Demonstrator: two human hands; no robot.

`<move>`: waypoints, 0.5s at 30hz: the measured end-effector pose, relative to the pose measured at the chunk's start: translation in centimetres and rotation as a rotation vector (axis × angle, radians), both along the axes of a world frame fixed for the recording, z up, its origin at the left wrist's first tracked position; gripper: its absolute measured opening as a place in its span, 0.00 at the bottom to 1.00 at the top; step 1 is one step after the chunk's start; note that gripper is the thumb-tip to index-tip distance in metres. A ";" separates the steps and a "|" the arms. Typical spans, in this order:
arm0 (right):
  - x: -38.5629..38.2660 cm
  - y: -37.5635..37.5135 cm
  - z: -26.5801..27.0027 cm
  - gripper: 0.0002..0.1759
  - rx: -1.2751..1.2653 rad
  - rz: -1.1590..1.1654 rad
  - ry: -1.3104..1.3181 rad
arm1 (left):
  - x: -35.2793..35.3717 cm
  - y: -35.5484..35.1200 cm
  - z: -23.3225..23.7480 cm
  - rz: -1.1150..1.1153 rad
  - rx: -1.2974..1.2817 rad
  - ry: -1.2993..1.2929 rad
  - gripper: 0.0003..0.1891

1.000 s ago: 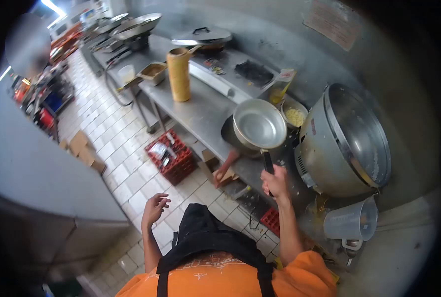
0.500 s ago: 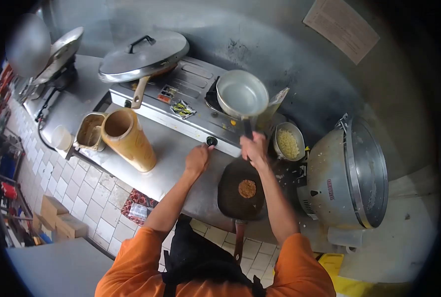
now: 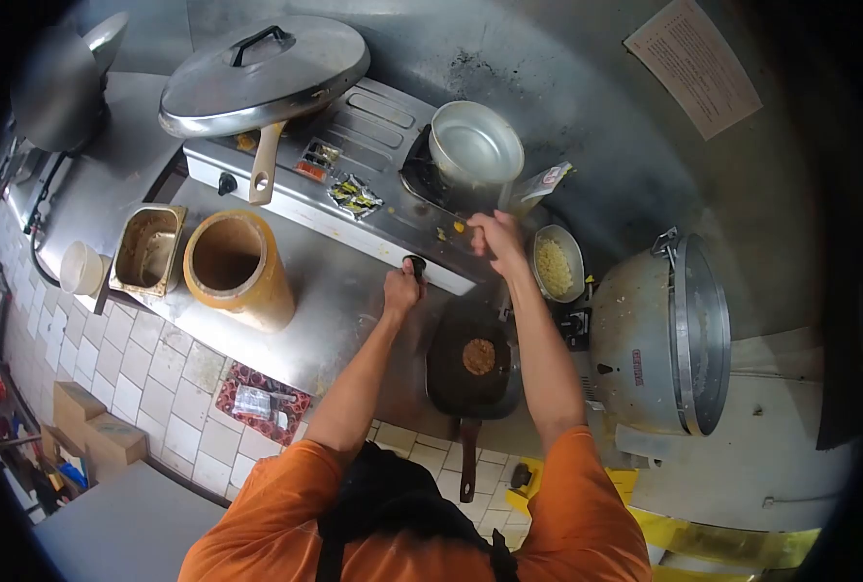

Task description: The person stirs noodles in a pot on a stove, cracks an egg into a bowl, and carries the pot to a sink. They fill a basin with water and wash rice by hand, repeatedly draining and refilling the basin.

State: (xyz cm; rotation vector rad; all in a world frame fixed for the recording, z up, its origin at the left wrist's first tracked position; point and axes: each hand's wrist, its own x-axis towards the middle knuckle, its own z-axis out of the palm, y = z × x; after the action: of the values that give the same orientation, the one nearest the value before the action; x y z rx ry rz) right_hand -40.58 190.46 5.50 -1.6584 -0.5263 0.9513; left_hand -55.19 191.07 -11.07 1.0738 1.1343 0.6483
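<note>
My left hand (image 3: 403, 291) has its fingers closed on a black stove knob (image 3: 414, 268) on the stove's front panel. My right hand (image 3: 497, 241) is just below the saucepan (image 3: 477, 145), slightly smeared, with loosely bent fingers apart. No handle shows clearly in it. The light metal saucepan sits at the stove's right burner. Below, between my arms, a dark square frying pan (image 3: 456, 383) holds a round brown patty (image 3: 479, 357). To the right of my right hand stands a metal bowl (image 3: 559, 262) of pale chopped food.
A large lidded pan (image 3: 267, 78) covers the stove's left end. A tall yellowish container (image 3: 242, 272) and a rectangular metal tin (image 3: 148, 247) stand on the steel counter. A big grey cooker (image 3: 635, 330) occupies the right. Crumpled packets (image 3: 355, 197) lie on the stove.
The view has shifted, so the stove sits higher in it. My right hand appears to have loosened from the saucepan's handle. My left hand remains at the knob, its wrist turned.
</note>
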 end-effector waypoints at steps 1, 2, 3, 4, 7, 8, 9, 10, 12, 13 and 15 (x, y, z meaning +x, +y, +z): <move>-0.2 -0.1 0.5 0.27 -0.057 0.047 0.031 | 0.1 -0.1 0.0 0.002 -0.004 -0.008 0.35; -0.3 -0.2 1.0 0.18 -0.109 0.094 0.060 | 0.2 -0.1 0.1 0.022 -0.022 -0.018 0.34; 0.0 -0.3 0.8 0.18 -0.107 0.096 0.052 | 0.4 -0.2 0.1 0.041 -0.038 -0.026 0.34; 0.3 -0.5 0.2 0.15 -0.060 0.104 0.056 | 0.2 -0.4 0.6 0.041 -0.037 -0.032 0.34; 0.4 -1.5 0.3 0.16 -0.038 0.122 0.054 | -0.6 -1.0 2.1 0.028 0.180 0.092 0.34; 0.3 -1.6 0.6 0.17 -0.070 0.130 0.053 | -1.0 -1.1 2.6 -0.018 0.475 0.369 0.33; 0.3 -1.7 0.9 0.17 -0.069 0.138 0.045 | -1.2 -1.2 2.8 -0.067 0.768 0.653 0.31; 0.3 -1.5 1.0 0.19 -0.098 0.123 0.058 | -1.3 -0.8 3.1 -0.057 0.773 0.651 0.31; -0.1 -1.8 1.7 0.21 -0.128 0.106 0.073 | -1.5 -0.3 3.4 -0.161 0.718 0.611 0.29; -0.8 -2.1 2.9 0.24 -0.163 0.033 0.016 | -0.7 -0.2 1.7 -0.158 0.715 0.609 0.29; -1.1 -2.8 3.4 0.27 -0.199 -0.036 -0.040 | 1.1 -0.1 -1.7 0.100 0.527 0.407 0.30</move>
State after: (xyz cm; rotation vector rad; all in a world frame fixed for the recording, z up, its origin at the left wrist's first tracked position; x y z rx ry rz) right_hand -41.67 187.67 8.87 -1.8626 -0.4383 0.9709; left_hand -54.04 191.00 -12.77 1.6600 1.4122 0.8601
